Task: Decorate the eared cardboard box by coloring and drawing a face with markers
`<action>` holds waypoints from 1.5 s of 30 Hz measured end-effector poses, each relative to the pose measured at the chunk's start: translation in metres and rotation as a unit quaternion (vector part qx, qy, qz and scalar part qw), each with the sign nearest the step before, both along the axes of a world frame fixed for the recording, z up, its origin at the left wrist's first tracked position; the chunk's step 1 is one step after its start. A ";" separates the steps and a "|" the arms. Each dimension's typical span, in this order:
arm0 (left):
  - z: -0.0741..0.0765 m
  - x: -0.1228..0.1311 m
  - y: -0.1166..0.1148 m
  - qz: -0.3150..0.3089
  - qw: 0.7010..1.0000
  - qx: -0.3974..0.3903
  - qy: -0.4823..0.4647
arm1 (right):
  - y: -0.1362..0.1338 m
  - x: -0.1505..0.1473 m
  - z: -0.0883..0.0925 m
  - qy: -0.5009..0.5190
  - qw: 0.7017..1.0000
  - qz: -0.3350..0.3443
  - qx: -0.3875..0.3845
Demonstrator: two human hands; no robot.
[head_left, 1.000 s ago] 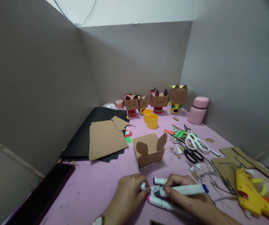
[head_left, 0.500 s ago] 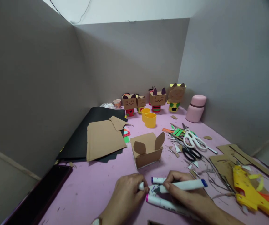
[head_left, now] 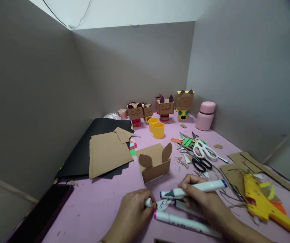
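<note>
My right hand (head_left: 200, 202) grips a white marker (head_left: 200, 187) with a blue end, its dark tip uncapped and pointing left just above the table. Closed beside it, my left hand (head_left: 133, 212) holds a small white cap (head_left: 148, 202). A small scrap of paper with coloured marks (head_left: 164, 205) lies between my hands. Two more white markers lie there, one with a pink end (head_left: 182, 222) and one under my right hand (head_left: 185, 206). A cardboard box with two brown ears (head_left: 155, 162) stands just beyond my hands.
On the pink table (head_left: 96, 209) lie cardboard sheets (head_left: 108, 152) on black paper, yellow cups (head_left: 156, 129), scissors (head_left: 203, 153), paper scraps and a yellow glue gun (head_left: 263, 206). Cardboard box figures (head_left: 165, 107) and a pink flask (head_left: 205, 115) stand at the back. A dark phone (head_left: 41, 216) lies left.
My right hand has lifted the marker off the paper scrap and moved it up and right. My view has shifted a little to the right. My left hand stays put.
</note>
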State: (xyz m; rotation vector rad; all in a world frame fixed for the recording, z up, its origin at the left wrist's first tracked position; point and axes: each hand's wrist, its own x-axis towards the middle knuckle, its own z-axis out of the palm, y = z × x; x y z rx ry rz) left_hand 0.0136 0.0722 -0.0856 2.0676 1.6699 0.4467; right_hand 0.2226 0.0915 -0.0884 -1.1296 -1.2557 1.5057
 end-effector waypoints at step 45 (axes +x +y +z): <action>-0.008 -0.009 -0.001 0.003 0.992 0.045 -0.115 | -0.002 0.008 0.001 -0.113 0.991 0.036 0.058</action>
